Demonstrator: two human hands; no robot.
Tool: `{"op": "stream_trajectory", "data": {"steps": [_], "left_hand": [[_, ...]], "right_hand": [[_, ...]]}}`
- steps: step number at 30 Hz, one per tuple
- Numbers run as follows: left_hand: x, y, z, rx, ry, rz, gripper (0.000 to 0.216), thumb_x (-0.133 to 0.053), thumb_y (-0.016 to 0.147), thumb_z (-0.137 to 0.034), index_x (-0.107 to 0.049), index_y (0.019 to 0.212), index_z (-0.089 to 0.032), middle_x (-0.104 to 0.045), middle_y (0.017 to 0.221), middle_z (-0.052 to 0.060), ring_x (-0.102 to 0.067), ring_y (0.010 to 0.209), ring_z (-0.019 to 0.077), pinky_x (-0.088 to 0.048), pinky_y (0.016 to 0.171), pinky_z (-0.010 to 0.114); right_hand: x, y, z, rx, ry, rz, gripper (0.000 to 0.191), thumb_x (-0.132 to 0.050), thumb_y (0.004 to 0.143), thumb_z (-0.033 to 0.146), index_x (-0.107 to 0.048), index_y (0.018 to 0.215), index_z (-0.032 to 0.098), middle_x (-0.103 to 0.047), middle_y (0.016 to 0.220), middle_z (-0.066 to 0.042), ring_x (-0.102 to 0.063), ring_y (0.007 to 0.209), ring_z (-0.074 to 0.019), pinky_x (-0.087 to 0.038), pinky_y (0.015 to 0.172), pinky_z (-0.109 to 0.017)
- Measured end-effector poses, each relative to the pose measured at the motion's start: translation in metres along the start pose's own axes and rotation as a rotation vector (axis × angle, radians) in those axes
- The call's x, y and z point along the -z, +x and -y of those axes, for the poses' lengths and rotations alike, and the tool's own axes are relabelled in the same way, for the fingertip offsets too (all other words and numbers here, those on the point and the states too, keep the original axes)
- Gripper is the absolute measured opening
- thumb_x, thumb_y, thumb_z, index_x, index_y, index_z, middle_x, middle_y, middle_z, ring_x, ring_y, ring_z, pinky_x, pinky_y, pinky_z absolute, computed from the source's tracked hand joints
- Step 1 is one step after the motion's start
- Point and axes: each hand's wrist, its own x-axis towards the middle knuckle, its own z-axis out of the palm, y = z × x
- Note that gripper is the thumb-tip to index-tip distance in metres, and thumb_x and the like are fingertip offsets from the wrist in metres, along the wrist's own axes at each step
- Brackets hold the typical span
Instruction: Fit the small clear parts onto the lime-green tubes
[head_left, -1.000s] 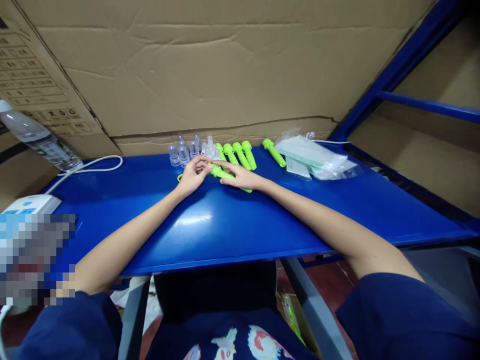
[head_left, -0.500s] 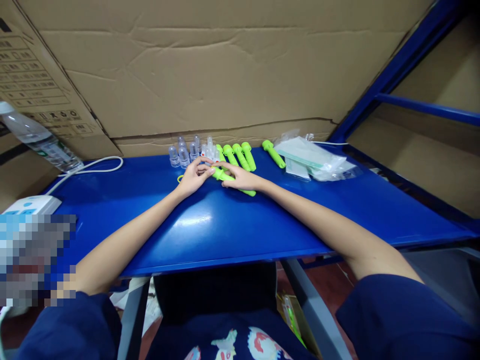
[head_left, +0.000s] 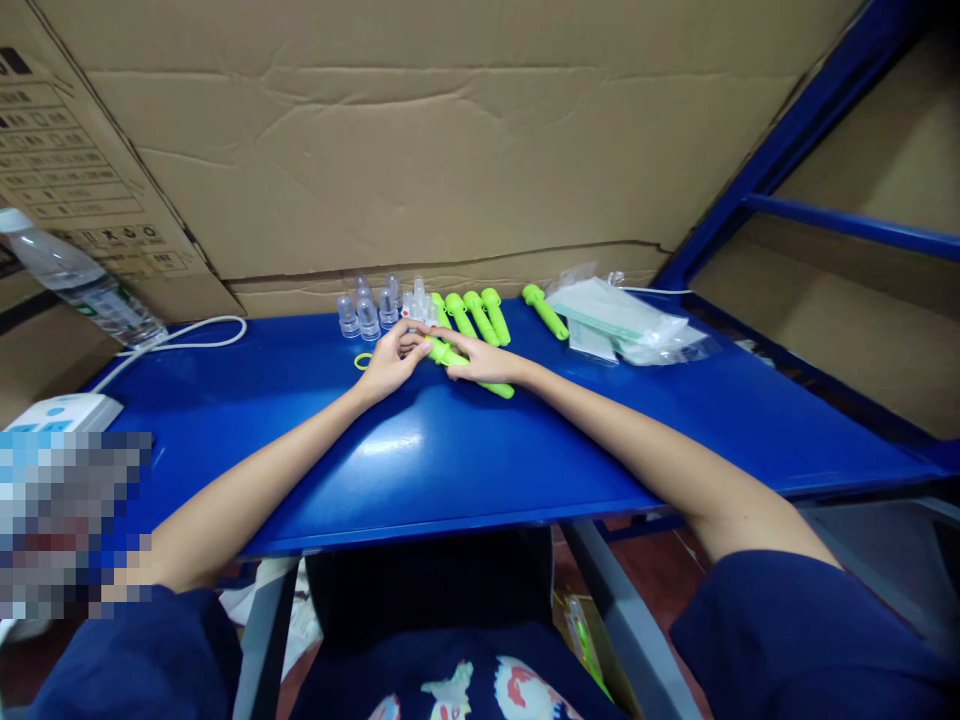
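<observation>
A lime-green flashlight-shaped tube (head_left: 495, 388) lies slantwise in my fingers, low over the blue table. My right hand (head_left: 480, 360) is wrapped round its middle. At its left end, the thumb and fingers of my left hand (head_left: 394, 358) close on its head; what else they pinch is hidden. Just left of that hand lies a yellow-green ring (head_left: 363, 361). Behind my hands stand several clear plastic caps (head_left: 367, 318) and small clear bulb-like pieces (head_left: 418, 298) with red spots. Several more green tubes (head_left: 478, 318) lie side by side beyond my right hand.
One separate green tube (head_left: 546, 312) lies beside plastic-bagged white packets (head_left: 622, 315) at the right. At left are a water bottle (head_left: 82, 285), a white cable (head_left: 202, 325) and a power strip (head_left: 67, 410). A cardboard wall (head_left: 420, 150) closes off the back of the blue table (head_left: 450, 470).
Both hands stay on the green tube, with only a slight shift of the fingers. The ring beside my left hand shows more fully. The view has tilted slightly.
</observation>
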Motion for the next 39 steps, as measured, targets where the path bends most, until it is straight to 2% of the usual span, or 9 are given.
{"op": "stream_trajectory", "data": {"steps": [2, 4, 7, 9, 11, 20, 26, 33, 39], "left_hand": [[0.000, -0.001, -0.001, 0.009, -0.004, 0.016, 0.043, -0.077, 0.082, -0.048, -0.056, 0.104, -0.017, -0.069, 0.081, 0.000, -0.068, 0.075, 0.0117, -0.052, 0.073, 0.023], [0.000, -0.001, -0.001, 0.015, -0.002, 0.027, 0.045, -0.077, 0.081, -0.049, -0.056, 0.104, -0.017, -0.069, 0.081, 0.000, -0.068, 0.075, 0.0118, -0.052, 0.073, 0.023], [-0.001, 0.000, 0.000, 0.010, -0.001, 0.037, 0.045, -0.077, 0.081, -0.050, -0.056, 0.104, -0.017, -0.069, 0.081, 0.001, -0.067, 0.073, 0.0116, -0.051, 0.072, 0.024], [-0.002, 0.000, 0.001, 0.000, 0.005, 0.038, 0.043, -0.076, 0.082, -0.049, -0.057, 0.103, -0.017, -0.068, 0.080, 0.001, -0.066, 0.072, 0.0118, -0.051, 0.071, 0.024], [-0.003, 0.000, 0.001, -0.012, 0.028, 0.034, 0.039, -0.074, 0.084, -0.048, -0.058, 0.102, -0.017, -0.067, 0.079, 0.001, -0.065, 0.072, 0.0121, -0.049, 0.069, 0.024], [-0.008, -0.003, -0.002, -0.112, 0.224, -0.065, 0.025, -0.065, 0.091, -0.035, -0.060, 0.108, -0.018, -0.073, 0.098, 0.006, -0.068, 0.087, 0.0167, -0.047, 0.075, 0.027], [-0.008, -0.004, -0.003, -0.129, 0.259, -0.077, 0.026, -0.064, 0.092, -0.033, -0.057, 0.112, -0.018, -0.074, 0.094, 0.006, -0.068, 0.082, 0.0159, -0.048, 0.073, 0.027], [-0.008, -0.005, -0.010, -0.146, 0.303, -0.151, 0.020, -0.061, 0.095, -0.035, -0.063, 0.106, -0.018, -0.075, 0.104, 0.009, -0.072, 0.097, 0.0196, -0.051, 0.082, 0.029], [-0.005, -0.003, -0.009, -0.160, 0.374, -0.197, 0.019, -0.062, 0.094, -0.035, -0.070, 0.099, -0.019, -0.078, 0.102, 0.007, -0.071, 0.088, 0.0183, -0.052, 0.076, 0.029]], "right_hand": [[0.002, -0.001, 0.000, -0.050, 0.029, 0.045, 0.080, -0.058, 0.072, 0.020, -0.039, 0.150, 0.018, -0.048, 0.150, -0.015, -0.065, 0.097, -0.0186, -0.055, 0.089, -0.037], [0.004, -0.002, 0.003, -0.096, 0.078, 0.092, 0.080, -0.057, 0.072, 0.018, -0.038, 0.149, 0.018, -0.056, 0.141, -0.014, -0.064, 0.077, -0.0127, -0.057, 0.077, -0.032], [0.005, -0.004, 0.011, -0.123, 0.133, 0.115, 0.076, -0.056, 0.071, 0.016, -0.038, 0.145, 0.017, -0.068, 0.100, -0.003, -0.059, 0.063, -0.0108, -0.055, 0.068, -0.029], [0.005, -0.005, 0.016, -0.130, 0.157, 0.109, 0.075, -0.055, 0.071, 0.016, -0.037, 0.144, 0.017, -0.062, 0.078, 0.004, -0.058, 0.060, -0.0120, -0.054, 0.065, -0.029], [0.005, -0.007, 0.020, -0.127, 0.168, 0.096, 0.074, -0.054, 0.071, 0.015, -0.035, 0.143, 0.018, -0.057, 0.070, 0.007, -0.058, 0.059, -0.0131, -0.053, 0.064, -0.030], [0.001, -0.006, 0.027, -0.142, 0.121, 0.025, 0.066, -0.051, 0.071, 0.016, -0.032, 0.135, 0.020, -0.055, 0.070, 0.007, -0.056, 0.057, -0.0145, -0.051, 0.060, -0.031], [0.000, -0.005, 0.028, -0.145, 0.120, 0.034, 0.070, -0.049, 0.071, 0.015, -0.030, 0.139, 0.018, -0.052, 0.069, 0.007, -0.055, 0.056, -0.0143, -0.049, 0.058, -0.029], [0.000, -0.005, 0.032, -0.151, 0.070, 0.014, 0.073, -0.050, 0.071, 0.013, -0.033, 0.142, 0.020, -0.056, 0.084, 0.002, -0.055, 0.058, -0.0126, -0.053, 0.063, -0.031], [-0.001, -0.005, 0.032, -0.142, 0.077, 0.016, 0.076, -0.051, 0.070, 0.012, -0.032, 0.143, 0.020, -0.057, 0.087, 0.001, -0.056, 0.059, -0.0125, -0.055, 0.065, -0.032]]}}
